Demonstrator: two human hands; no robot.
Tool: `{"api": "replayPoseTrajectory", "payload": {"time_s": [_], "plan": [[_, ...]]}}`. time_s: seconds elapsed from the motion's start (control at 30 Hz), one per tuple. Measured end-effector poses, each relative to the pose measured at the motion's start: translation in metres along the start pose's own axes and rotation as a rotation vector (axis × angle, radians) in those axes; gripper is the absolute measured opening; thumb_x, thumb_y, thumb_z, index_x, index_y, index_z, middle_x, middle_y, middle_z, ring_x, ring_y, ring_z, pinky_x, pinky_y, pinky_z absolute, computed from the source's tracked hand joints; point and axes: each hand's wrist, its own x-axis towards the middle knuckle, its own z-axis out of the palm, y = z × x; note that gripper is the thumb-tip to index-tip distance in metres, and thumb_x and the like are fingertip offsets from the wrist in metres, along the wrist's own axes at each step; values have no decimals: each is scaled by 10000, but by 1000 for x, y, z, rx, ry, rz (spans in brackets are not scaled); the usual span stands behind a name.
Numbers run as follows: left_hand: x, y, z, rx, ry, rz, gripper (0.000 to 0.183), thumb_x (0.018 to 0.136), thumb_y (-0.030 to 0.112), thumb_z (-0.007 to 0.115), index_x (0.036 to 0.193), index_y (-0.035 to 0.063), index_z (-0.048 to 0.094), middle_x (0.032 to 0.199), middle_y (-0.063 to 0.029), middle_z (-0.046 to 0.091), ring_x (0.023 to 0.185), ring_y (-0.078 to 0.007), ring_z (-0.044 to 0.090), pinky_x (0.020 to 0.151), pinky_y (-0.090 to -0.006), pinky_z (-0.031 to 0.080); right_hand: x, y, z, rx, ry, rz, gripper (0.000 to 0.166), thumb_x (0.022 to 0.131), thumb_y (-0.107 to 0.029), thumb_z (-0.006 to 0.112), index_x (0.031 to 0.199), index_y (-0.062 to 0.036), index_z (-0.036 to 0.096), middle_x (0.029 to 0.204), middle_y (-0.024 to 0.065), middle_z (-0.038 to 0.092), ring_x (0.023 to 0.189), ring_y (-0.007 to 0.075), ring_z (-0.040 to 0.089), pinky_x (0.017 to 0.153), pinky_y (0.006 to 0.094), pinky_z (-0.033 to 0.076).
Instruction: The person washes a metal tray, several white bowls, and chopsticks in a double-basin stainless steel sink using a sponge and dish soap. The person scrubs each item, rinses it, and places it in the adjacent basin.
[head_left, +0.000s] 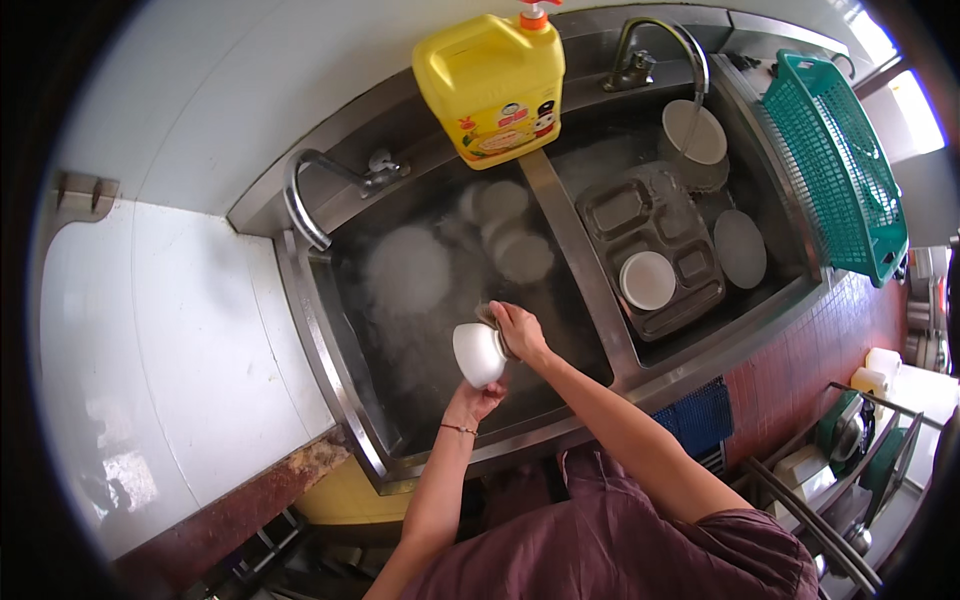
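Over the left sink basin (352, 330), my left hand (474, 403) grips a white bowl (477, 354), which is tipped on its side. My right hand (521, 330) holds a grey-brown scrubbing pad (487, 315) against the bowl's base side. Part of the pad is hidden behind my fingers and the bowl. Below them, cloudy water fills the basin. Several pale dishes show through it, among them a large round one (409, 270) and smaller round ones (523, 255).
A yellow detergent jug (495, 90) stands at the back, over the divider (574, 255). In the right basin, water runs from a faucet (701, 67) into a white container (694, 131), near a compartment tray (686, 300) bearing a white bowl (647, 280). A green basket (832, 165) sits right.
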Motion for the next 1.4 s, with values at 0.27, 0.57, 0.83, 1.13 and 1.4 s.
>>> {"api": "replayPoseTrajectory", "payload": {"time_s": [0.27, 0.57, 0.83, 1.13, 1.4], "plan": [[13, -37, 96, 1057, 144, 897, 315, 893, 201, 543, 1138, 51, 413, 965, -90, 567, 796, -187, 577, 619, -317, 486, -56, -72, -105, 130, -30, -25, 411, 897, -288, 509, 1237, -64, 451, 1151, 221, 543, 1023, 383, 551, 857, 408, 457], [29, -75, 150, 1140, -70, 663, 292, 957, 163, 437, 1217, 42, 381, 913, -149, 635, 570, -243, 651, 525, -281, 524, -39, 18, -236, 86, 558, 275, 257, 830, -16, 391, 1075, 10, 464, 819, 206, 622, 635, 277, 635, 591, 362, 513], [77, -35, 51, 1196, 341, 779, 177, 896, 48, 476, 1057, 5, 535, 869, -146, 642, 623, -239, 660, 551, -310, 533, -5, 107, -247, -178, 445, 410, 154, 832, -92, 456, 857, 58, 432, 590, 189, 578, 410, 254, 576, 388, 349, 463], [167, 39, 33, 1864, 565, 1206, 216, 767, 158, 624, 917, 3, 612, 832, -201, 643, 801, -390, 614, 742, -438, 488, -9, 89, -234, -255, 426, 525, 417, 811, -323, 638, 913, 28, 437, 643, 220, 597, 521, 322, 613, 515, 398, 488], [234, 74, 42, 1961, 574, 925, 650, 759, 201, 653, 1292, -24, 357, 1026, -257, 601, 968, -433, 563, 805, -467, 469, 4, 30, -229, -631, 509, 226, 350, 851, -341, 596, 982, -48, 456, 690, 224, 600, 683, 413, 593, 607, 469, 442]]}}
